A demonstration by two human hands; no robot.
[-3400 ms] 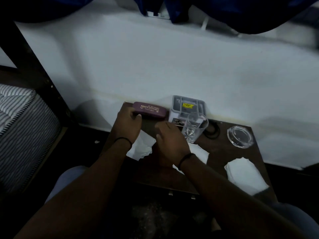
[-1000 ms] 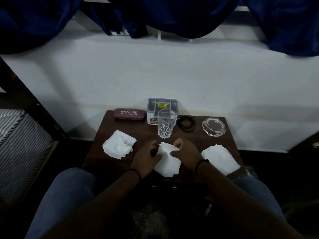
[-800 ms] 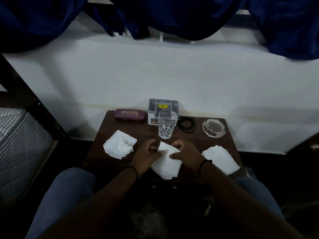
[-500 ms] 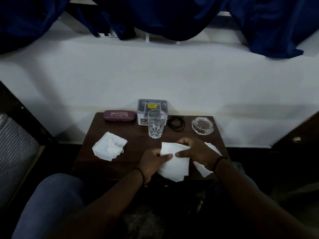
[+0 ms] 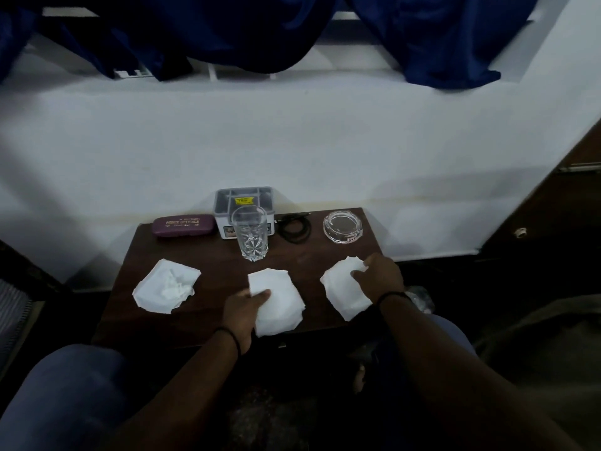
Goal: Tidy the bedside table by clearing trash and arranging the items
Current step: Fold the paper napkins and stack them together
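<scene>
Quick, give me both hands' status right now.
Left hand: holds the middle tissue, thumb on top.
Right hand: rests on the right tissue; whether it grips cannot be told.

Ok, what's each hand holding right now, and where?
Left hand holds the middle white tissue at its left edge; right hand grips the right white tissue at its far edge.

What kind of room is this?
Probably a bedroom: a small wooden bedside table against the wall, a striped mattress at the left, and a glasses case beside a drinking glass.
</scene>
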